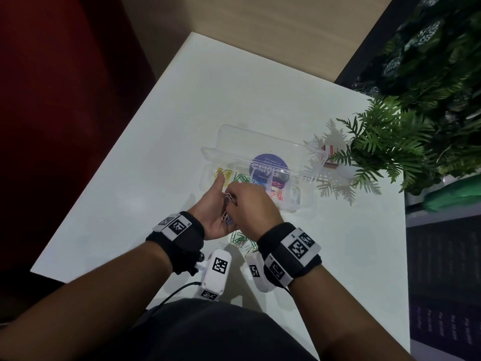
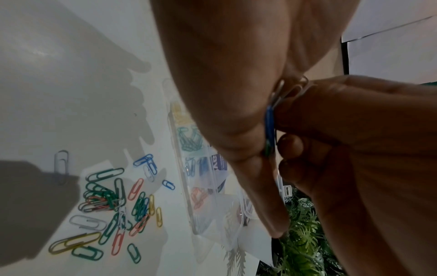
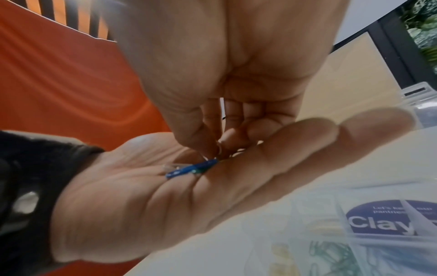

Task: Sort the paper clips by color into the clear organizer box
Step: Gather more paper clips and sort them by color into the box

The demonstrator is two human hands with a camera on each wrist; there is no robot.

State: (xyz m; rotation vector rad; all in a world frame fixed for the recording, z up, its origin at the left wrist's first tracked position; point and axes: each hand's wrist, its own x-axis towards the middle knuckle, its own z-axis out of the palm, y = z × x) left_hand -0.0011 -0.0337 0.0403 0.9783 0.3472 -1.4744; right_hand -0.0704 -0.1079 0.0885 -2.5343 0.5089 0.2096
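My left hand (image 1: 214,212) lies palm up and flat in front of the clear organizer box (image 1: 307,175). A few paper clips (image 1: 227,209) rest on the palm, among them a blue clip (image 3: 189,169) and a white clip (image 2: 290,87). My right hand (image 1: 251,204) reaches down into the palm, its fingertips (image 3: 216,149) pinching a clip there. The box holds yellow clips (image 1: 223,174), green clips (image 1: 240,178), blue clips (image 1: 259,182) and red clips (image 1: 277,187) in separate compartments. A loose pile of mixed clips (image 2: 111,205) lies on the white table under my wrists.
The box lid (image 1: 260,142) stands open at the back with a round purple label (image 1: 269,165). Fern fronds (image 1: 385,144) hang over the table's right side near the box. The table's left edge (image 1: 104,162) borders a dark red floor.
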